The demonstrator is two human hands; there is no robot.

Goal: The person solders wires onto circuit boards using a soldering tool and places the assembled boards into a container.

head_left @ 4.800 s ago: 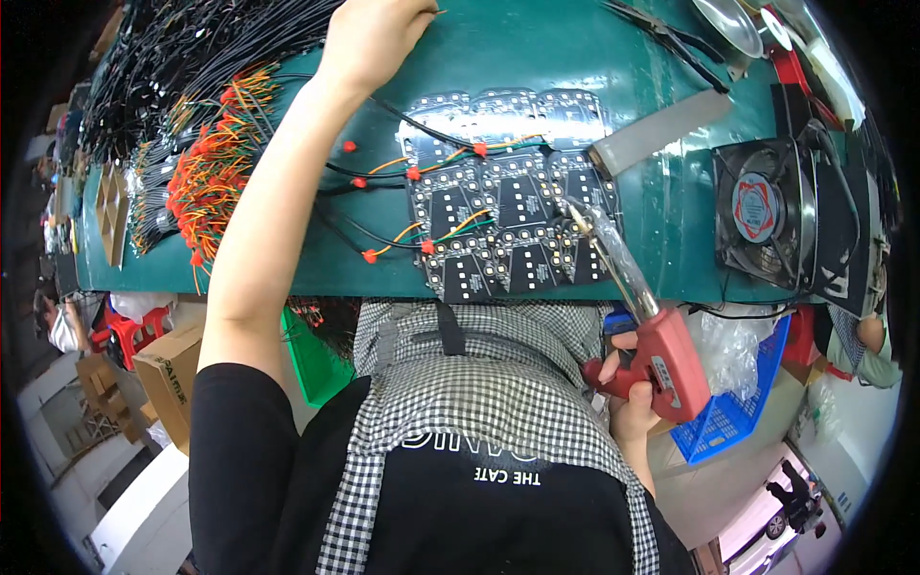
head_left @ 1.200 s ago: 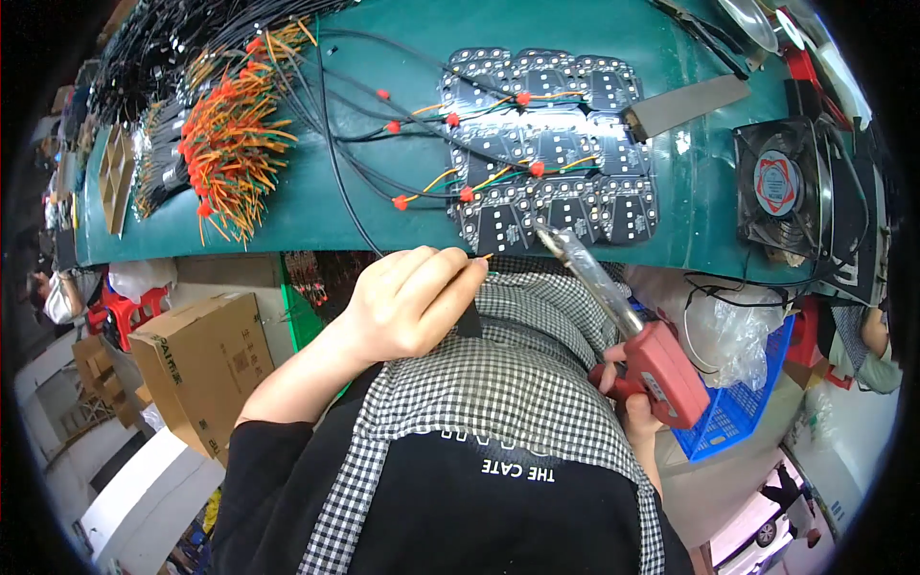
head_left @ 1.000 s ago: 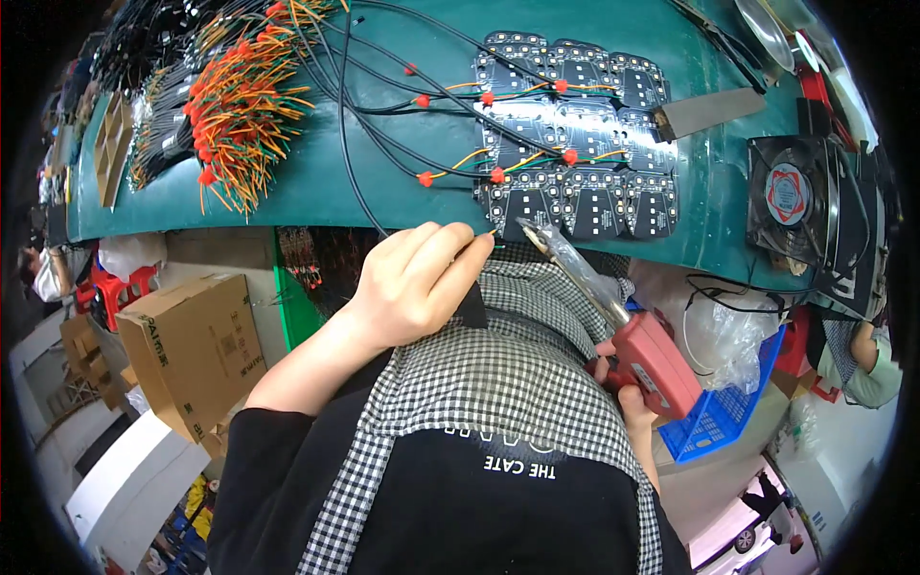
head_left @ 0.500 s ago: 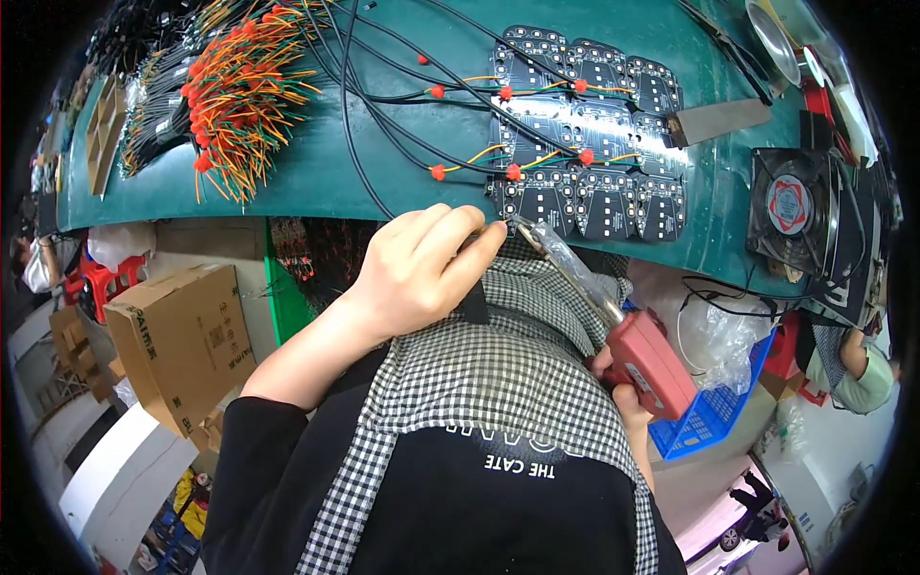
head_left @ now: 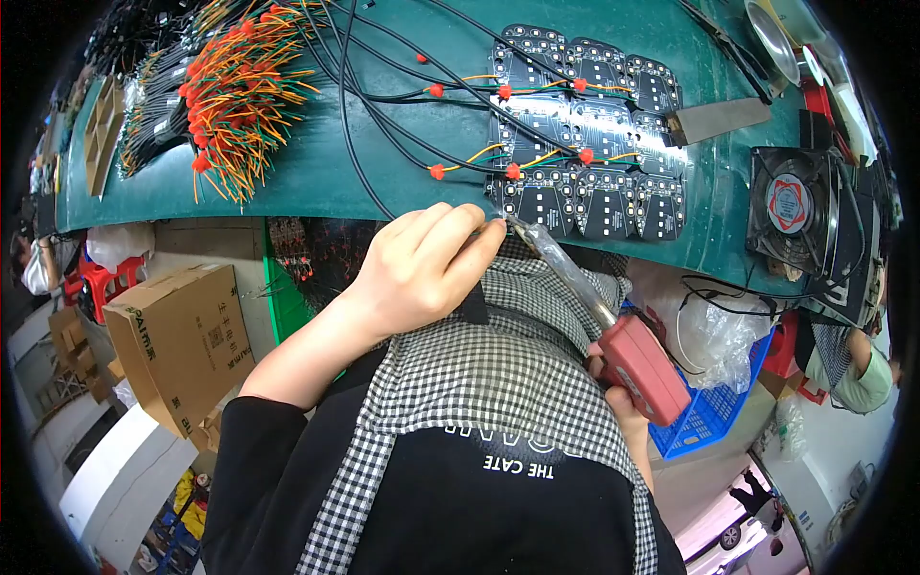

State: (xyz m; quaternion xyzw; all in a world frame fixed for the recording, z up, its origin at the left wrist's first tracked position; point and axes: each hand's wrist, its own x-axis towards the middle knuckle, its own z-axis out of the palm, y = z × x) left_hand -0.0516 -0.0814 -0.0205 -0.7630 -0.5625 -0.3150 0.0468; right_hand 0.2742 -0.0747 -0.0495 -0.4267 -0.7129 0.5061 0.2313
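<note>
At the near edge of the green bench, my left hand (head_left: pixel 417 264) is closed in a pinch on a black cable (head_left: pixel 356 158); its fingertips hide the cable's end. A panel of black circuit boards (head_left: pixel 604 125) lies just beyond those fingers. My right hand (head_left: pixel 625 398), partly hidden, grips a red soldering gun (head_left: pixel 644 369) beside my apron. Its long barrel, wrapped in clear film, slants up and left, and the tip meets the lower left corner of the panel next to my left fingertips. Several cables with red ties (head_left: pixel 513 172) and orange and green wires run onto the boards.
A heap of cables with orange and green ends (head_left: pixel 244 105) covers the bench's left. A flat metal blade (head_left: pixel 724 121) touches the panel's right side, and a black fan (head_left: pixel 793 206) stands at the right. Below are a cardboard box (head_left: pixel 182 345) and a blue crate (head_left: pixel 714 422).
The soldering gun and my right hand have shifted slightly left and down, and its tip has come closer to my left fingertips. My left hand has hardly moved.
</note>
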